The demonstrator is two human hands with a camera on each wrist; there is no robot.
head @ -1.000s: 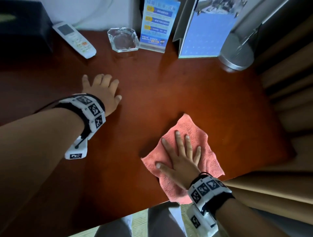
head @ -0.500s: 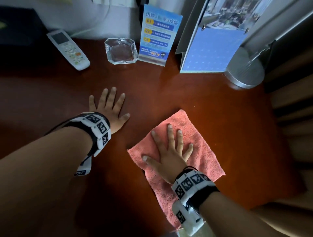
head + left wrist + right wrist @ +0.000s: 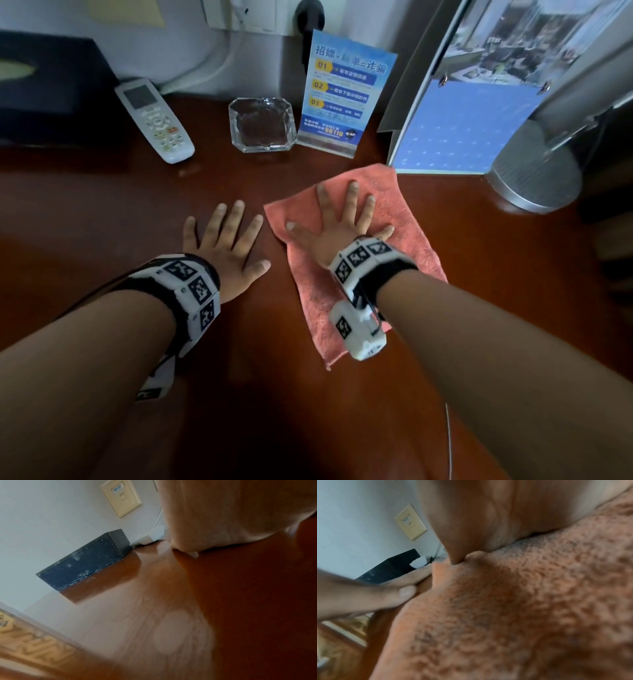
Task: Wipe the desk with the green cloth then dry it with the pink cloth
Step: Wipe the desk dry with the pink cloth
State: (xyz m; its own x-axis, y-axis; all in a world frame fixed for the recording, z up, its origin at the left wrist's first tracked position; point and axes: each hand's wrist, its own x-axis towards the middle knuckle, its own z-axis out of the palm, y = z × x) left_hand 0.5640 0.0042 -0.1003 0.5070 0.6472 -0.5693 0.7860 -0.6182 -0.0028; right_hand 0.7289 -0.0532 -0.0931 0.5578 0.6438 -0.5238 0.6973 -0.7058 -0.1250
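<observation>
Pink cloth (image 3: 404, 219), reddish-brown desk (image 3: 102, 212), black-and-white checkered wristbands (image 3: 191, 287)

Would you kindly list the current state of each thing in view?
pink cloth: spread flat on the desk, under the right hand
right hand: fingers splayed, pressing the cloth
left hand: flat on bare desk
glass ashtray: upright, empty
remote control: lying face up

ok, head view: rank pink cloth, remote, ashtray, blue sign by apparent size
Largest to smallest as they look in the head view:
1. pink cloth, though partly covered by the right hand
2. blue sign
3. remote and ashtray: too alike in apparent area to rank.
</observation>
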